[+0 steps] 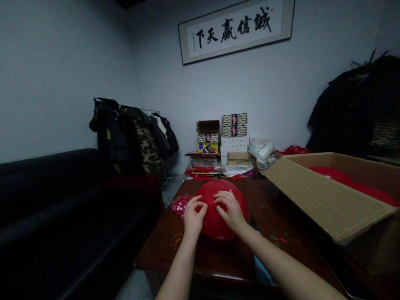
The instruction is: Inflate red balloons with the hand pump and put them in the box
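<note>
As I look down, I see a small room with a white wall (71,75) and a framed sign with black Chinese writing (236,31). Coats (134,137) hang on a rack near a black couch (46,196). Far back, stacked boxes (234,141) sit beside a white bag (261,150). On the dark wood desk (200,260), a big cardboard box (328,200) stands open to my right, with more red balloons (331,174) inside. One round red balloon (215,227) lies on the desk, right under my left hand (194,216) and my right hand (230,210). My hands are close but not touching. My fingers (200,203) pinch at the top of the balloon, but I can't tell how tight. Just beside my left hand lies a clear bag of red bits (180,205). Tiny colored bits (279,238) dot the desk.
</note>
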### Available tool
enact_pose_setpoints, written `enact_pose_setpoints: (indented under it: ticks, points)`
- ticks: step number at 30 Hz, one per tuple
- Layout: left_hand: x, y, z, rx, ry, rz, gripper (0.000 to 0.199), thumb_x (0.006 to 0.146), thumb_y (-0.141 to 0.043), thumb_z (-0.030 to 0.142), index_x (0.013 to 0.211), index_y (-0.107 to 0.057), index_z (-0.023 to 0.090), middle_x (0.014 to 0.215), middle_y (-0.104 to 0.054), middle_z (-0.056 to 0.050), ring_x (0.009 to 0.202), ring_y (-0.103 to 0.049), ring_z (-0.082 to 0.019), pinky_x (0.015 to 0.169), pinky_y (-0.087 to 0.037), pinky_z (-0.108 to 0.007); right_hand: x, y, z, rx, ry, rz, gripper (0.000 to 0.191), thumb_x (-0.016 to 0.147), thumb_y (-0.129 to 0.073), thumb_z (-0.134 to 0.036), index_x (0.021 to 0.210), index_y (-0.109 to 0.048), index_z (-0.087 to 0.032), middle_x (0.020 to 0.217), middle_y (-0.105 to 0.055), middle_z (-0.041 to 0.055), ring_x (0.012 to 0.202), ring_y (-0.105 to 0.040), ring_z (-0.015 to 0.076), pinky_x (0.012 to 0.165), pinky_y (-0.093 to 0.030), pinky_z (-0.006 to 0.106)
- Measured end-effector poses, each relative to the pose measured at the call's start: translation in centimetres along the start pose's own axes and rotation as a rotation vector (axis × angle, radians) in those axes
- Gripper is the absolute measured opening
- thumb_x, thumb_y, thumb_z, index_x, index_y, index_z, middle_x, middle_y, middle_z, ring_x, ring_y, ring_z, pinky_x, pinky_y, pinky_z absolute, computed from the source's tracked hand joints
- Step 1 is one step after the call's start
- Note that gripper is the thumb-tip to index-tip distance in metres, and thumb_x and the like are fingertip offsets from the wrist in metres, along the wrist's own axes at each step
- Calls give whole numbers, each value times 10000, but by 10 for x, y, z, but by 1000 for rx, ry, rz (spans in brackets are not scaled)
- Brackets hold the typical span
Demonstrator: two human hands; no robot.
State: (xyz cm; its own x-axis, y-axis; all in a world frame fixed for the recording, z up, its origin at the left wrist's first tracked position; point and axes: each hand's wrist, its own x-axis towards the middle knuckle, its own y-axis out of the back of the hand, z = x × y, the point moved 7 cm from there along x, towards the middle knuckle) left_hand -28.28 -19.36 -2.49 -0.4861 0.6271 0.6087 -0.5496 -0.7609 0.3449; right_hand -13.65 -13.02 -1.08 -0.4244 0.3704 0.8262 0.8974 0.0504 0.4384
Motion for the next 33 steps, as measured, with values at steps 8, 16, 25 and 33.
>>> enact_pose_setpoints:
  ticks: [8, 16, 25, 33]
  points:
    - [-2, -7, 21, 64, -168, -64, 82, 742, -578, 196, 739, -653, 229, 1121, -613, -50, 1138, -484, -243, 987, -350, -469, 0, 3, 2, 49, 20, -31, 112, 749, -574, -194, 828, -600, -268, 1049, -601, 20, 1109, -473, 206, 1023, -242, 520]
    - [-11, -8, 47, 209, -295, -123, 56, 696, -653, 226, 746, -627, 232, 1144, -597, -57, 1181, -433, -273, 999, -320, -521, -1, 2, -4, 36, 86, -102, 179, 737, -576, -176, 886, -594, -272, 1049, -595, 17, 1126, -459, 201, 1034, -240, 516]
    - [-4, -10, 45, 148, -309, -286, 43, 677, -661, 191, 681, -648, 232, 1130, -630, -45, 1200, -432, -265, 1000, -328, -514, -4, 7, -2, -32, 67, -83, 174, 742, -614, -280, 906, -564, -255, 1027, -602, 32, 1126, -457, 230, 1038, -172, 583]
    - [-3, -13, 16, -39, -190, -162, 84, 741, -580, 203, 671, -626, 206, 1045, -657, -70, 1082, -536, -237, 964, -379, -474, -3, 6, -1, -42, 85, -80, 101, 780, -587, -279, 877, -616, -279, 1018, -612, 19, 1085, -486, 209, 1032, -207, 550]
